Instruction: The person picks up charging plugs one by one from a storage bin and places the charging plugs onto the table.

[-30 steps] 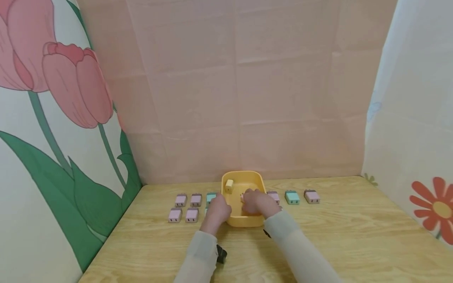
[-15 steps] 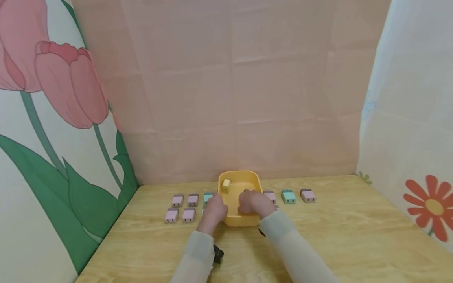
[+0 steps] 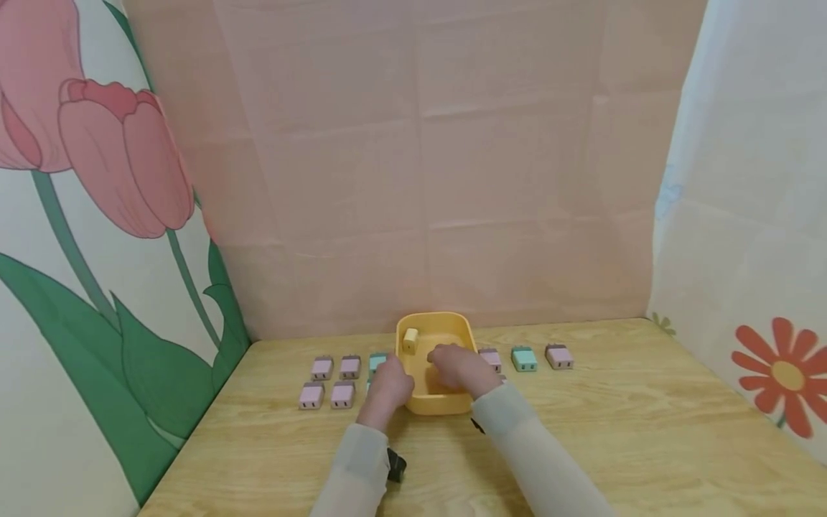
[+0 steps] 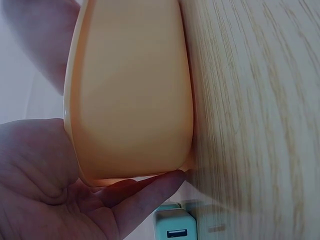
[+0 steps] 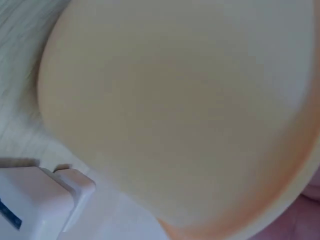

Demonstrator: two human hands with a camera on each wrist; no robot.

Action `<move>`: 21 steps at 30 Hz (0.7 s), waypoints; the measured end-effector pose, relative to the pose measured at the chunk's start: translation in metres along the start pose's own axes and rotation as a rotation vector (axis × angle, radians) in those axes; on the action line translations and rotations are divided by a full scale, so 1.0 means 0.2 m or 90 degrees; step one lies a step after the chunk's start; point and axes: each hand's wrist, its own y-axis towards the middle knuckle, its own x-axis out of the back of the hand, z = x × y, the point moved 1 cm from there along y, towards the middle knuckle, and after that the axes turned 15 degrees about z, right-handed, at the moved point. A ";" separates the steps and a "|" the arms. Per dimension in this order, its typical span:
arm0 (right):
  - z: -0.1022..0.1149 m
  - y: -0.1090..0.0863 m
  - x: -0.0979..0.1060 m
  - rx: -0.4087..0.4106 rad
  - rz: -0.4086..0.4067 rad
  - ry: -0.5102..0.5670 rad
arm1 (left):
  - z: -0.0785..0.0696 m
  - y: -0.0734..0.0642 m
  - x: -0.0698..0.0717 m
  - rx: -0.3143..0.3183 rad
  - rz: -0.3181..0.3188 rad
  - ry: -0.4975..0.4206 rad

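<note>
A yellow plastic bin (image 3: pixel 439 406) stands on the wooden table at the centre of the head view. My left hand (image 3: pixel 390 384) grips its left side; in the left wrist view, the fingers (image 4: pixel 150 197) lie along the outer wall and the rest of the hand reaches over the rim. My right hand (image 3: pixel 461 368) reaches over the right rim into the bin. Its fingertips are hidden, so whether they hold anything does not show. Inside, near the back left corner, sits a small pale yellow charger (image 3: pixel 410 339).
Left of the bin, pink chargers (image 3: pixel 311 395) and a teal charger (image 3: pixel 377 362) lie in two rows. To the right are a pink charger (image 3: pixel 490 359), a teal charger (image 3: pixel 524 358) and another pink one (image 3: pixel 558 356). A pink cloth (image 3: pixel 420 179) hangs behind.
The right hand, beside a pink charger one second ago, has raised its fingers slightly inside the bin; that charger is now out of sight. The left hand stays at the bin. The head view shifted slightly.
</note>
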 end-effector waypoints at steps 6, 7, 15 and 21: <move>-0.02 0.01 0.00 0.016 -0.012 -0.027 | 0.01 0.00 0.00 -0.004 -0.003 0.004; -0.03 0.02 -0.01 0.015 -0.012 -0.027 | 0.01 0.00 0.00 -0.005 -0.003 0.005; -0.25 0.32 -0.14 0.038 -0.036 -0.059 | 0.00 0.01 0.00 0.000 -0.004 0.006; -0.24 0.31 -0.13 0.020 -0.032 -0.059 | 0.00 0.00 0.00 0.001 -0.002 0.012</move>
